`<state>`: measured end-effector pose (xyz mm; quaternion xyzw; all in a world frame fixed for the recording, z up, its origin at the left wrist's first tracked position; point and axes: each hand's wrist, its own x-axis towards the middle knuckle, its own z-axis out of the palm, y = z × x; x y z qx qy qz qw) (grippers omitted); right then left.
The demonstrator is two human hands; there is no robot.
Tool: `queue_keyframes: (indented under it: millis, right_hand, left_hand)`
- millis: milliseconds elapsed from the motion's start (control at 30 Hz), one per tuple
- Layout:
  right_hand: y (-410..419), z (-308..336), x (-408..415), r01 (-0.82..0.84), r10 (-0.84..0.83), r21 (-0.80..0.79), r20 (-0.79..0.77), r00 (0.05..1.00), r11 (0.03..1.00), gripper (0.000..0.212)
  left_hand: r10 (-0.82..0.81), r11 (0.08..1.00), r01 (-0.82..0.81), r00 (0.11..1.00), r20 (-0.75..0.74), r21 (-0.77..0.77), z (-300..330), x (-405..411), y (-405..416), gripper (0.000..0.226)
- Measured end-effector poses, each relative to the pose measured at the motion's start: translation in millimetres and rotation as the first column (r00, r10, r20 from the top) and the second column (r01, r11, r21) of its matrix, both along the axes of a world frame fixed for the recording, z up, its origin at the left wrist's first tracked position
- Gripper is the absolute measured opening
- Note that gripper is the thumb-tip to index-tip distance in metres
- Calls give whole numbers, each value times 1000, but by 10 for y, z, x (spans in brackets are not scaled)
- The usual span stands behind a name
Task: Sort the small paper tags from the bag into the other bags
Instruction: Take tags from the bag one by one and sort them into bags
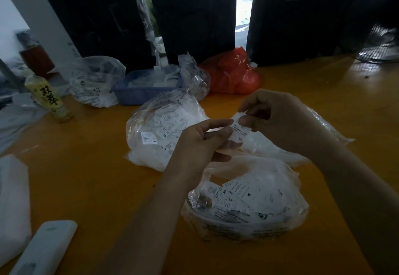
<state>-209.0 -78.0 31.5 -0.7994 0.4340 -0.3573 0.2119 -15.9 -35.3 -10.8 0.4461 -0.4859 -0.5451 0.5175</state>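
Observation:
A small white paper tag (240, 131) marked XL is held above the orange table (90, 166) by both hands. My right hand (278, 121) pinches its top edge between thumb and fingers. My left hand (200, 145) grips its lower left side. Below the hands lies a clear plastic bag (246, 207) full of printed tags marked XS and M. Behind the left hand stands a second clear bag (159, 132) packed with tags. A third, flatter clear bag (298, 149) lies under my right wrist.
A blue basket (138, 93) with white items, a red plastic bag (235, 73) and more clear bags (95, 80) stand at the back. A drink bottle (50, 99) stands far left. A white remote (43, 251) lies at the front left. Black bags line the rear.

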Motion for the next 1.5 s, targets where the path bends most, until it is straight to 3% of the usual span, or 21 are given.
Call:
queue_keyframes:
  millis: [300,467,600,833,967,1033,1167,1333,1500]
  right_hand:
    - [4,-66,78,-16,11,71,69,998,997,20]
    - [-31,-101,69,-8,-1,82,110,994,997,8]
    - [6,-97,65,-70,59,143,78,995,987,14]
    - [-61,-149,35,-53,27,186,136,990,981,15]
    - [-57,-152,56,-29,14,181,80,997,983,10]
    - [-45,-142,54,-65,51,197,79,996,978,4]
    - [-14,-127,67,-130,111,251,85,990,959,11]
    - [-47,-106,26,-25,3,200,113,994,979,12]
    - [-59,-73,-43,34,-69,206,165,984,978,13]
  left_hand:
    - [54,998,-52,998,41,-39,-46,8,-16,16]
    - [90,996,-91,996,-14,-14,-62,15,-45,16]
    - [115,993,-115,993,-24,12,-90,33,-68,16]
    - [93,996,-93,996,16,-5,-95,14,-70,20]
    - [96,995,-95,995,37,-21,-99,20,-62,18]
    - [107,994,-107,993,39,-18,-99,27,-65,16]
    - [104,995,-103,993,51,-11,-87,24,-62,15]
    - [75,997,-76,996,53,25,-61,51,-57,23]
    - [146,989,-148,985,95,4,-70,91,-77,22]
